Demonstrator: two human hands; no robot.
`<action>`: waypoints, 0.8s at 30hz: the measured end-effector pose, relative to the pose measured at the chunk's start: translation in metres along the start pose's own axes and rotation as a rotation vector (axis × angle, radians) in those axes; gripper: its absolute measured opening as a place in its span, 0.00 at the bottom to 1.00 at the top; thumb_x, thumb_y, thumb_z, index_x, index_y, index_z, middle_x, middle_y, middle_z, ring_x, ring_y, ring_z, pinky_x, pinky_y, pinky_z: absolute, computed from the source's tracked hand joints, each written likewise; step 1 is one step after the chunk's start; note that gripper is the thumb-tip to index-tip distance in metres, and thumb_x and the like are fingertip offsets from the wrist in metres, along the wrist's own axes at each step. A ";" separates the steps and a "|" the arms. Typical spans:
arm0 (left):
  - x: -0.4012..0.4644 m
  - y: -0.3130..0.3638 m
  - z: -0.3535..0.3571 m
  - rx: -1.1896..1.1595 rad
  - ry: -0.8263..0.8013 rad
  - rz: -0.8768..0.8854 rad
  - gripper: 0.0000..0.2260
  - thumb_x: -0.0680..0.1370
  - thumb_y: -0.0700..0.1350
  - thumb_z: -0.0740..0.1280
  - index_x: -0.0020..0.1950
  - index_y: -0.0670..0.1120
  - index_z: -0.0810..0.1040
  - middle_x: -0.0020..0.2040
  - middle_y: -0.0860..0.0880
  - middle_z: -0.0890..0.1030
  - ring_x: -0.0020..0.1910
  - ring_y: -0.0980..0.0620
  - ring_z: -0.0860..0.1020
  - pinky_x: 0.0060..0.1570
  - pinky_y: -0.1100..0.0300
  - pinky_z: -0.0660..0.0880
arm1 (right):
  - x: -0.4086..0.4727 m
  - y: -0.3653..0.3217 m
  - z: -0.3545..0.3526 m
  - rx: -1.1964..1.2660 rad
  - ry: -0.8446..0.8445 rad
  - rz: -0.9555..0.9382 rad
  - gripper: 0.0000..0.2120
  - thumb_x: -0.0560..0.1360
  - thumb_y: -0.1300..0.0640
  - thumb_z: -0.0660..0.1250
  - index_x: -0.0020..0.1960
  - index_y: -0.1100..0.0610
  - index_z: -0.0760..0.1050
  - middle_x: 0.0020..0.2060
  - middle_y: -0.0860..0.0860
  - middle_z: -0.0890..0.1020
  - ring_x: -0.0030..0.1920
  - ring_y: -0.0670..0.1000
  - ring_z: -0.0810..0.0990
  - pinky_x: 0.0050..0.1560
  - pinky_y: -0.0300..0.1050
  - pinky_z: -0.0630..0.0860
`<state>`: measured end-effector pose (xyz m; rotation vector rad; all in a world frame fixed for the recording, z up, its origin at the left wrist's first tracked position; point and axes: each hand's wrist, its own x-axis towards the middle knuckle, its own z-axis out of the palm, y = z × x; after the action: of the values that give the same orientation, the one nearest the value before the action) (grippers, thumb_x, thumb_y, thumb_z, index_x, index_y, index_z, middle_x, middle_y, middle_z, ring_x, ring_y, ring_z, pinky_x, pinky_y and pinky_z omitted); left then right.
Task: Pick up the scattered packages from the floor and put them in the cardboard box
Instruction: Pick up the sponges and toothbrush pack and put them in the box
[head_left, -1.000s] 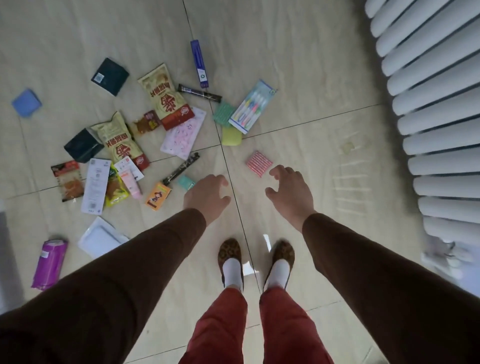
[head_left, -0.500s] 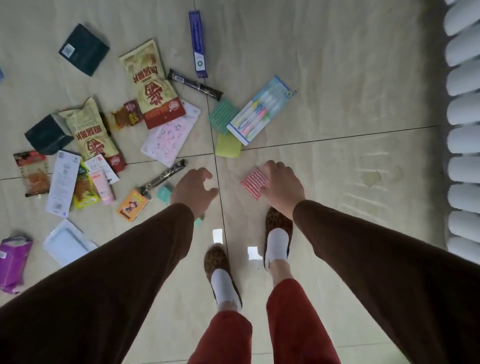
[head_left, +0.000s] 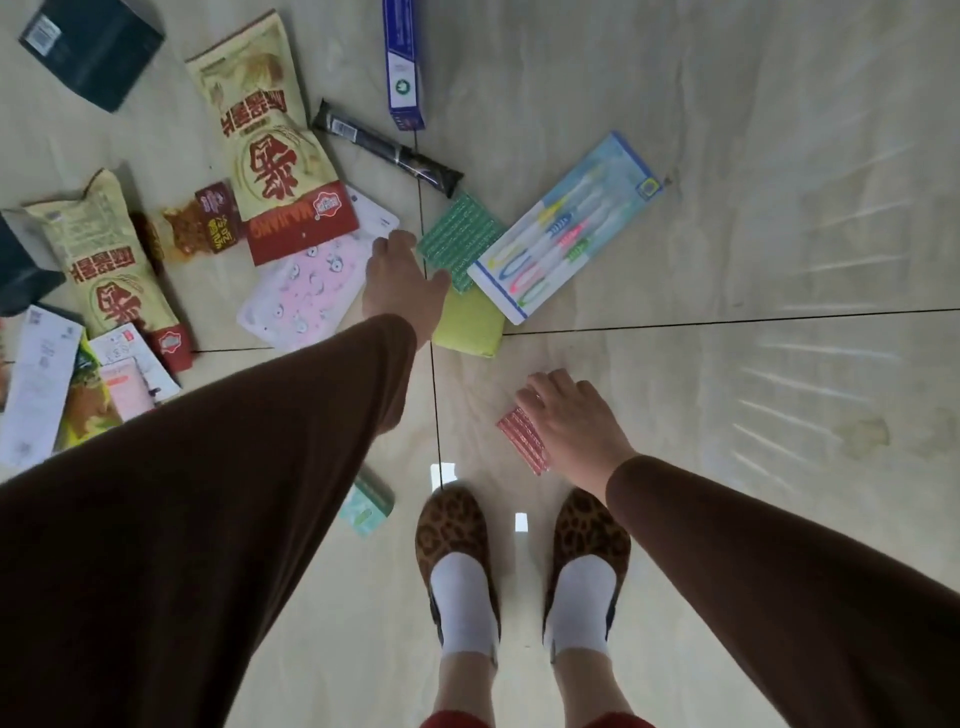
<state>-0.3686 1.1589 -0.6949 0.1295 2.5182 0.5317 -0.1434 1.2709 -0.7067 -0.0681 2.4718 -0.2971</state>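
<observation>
Yellow snack bags, two; hands, two.

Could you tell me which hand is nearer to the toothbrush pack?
Left. The left hand reaches beside the toothbrush pack, by the green packets; the right hand rests on the red packet, nearer the feet.

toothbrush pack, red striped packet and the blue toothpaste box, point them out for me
toothbrush pack (head_left: 563, 228), head view, on the clear front over the brushes.
red striped packet (head_left: 522, 439), head view, on the striped part left of the right hand.
blue toothpaste box (head_left: 402, 62), head view, on the middle of its long face.
</observation>
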 end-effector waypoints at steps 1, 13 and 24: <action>0.010 0.003 0.005 0.007 0.010 0.005 0.23 0.77 0.49 0.69 0.70 0.44 0.69 0.66 0.44 0.71 0.65 0.44 0.72 0.60 0.53 0.69 | 0.003 0.002 0.005 -0.021 0.014 -0.010 0.29 0.71 0.55 0.76 0.68 0.58 0.69 0.61 0.57 0.74 0.60 0.59 0.74 0.56 0.56 0.76; 0.037 0.001 -0.014 -0.011 -0.059 -0.084 0.12 0.72 0.50 0.65 0.47 0.43 0.78 0.47 0.42 0.80 0.48 0.41 0.79 0.49 0.46 0.79 | 0.037 0.055 -0.059 0.369 -0.040 0.164 0.20 0.75 0.45 0.72 0.63 0.54 0.79 0.53 0.52 0.77 0.56 0.53 0.72 0.56 0.50 0.72; -0.030 0.010 0.022 0.036 -0.264 -0.219 0.22 0.74 0.49 0.69 0.63 0.39 0.71 0.62 0.42 0.68 0.60 0.41 0.69 0.57 0.48 0.71 | 0.120 0.110 -0.137 0.106 0.077 0.155 0.24 0.75 0.52 0.72 0.68 0.60 0.73 0.79 0.52 0.60 0.78 0.57 0.58 0.70 0.58 0.66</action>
<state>-0.3319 1.1696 -0.6922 -0.0592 2.2496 0.3560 -0.3194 1.3905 -0.6976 0.1818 2.5148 -0.3687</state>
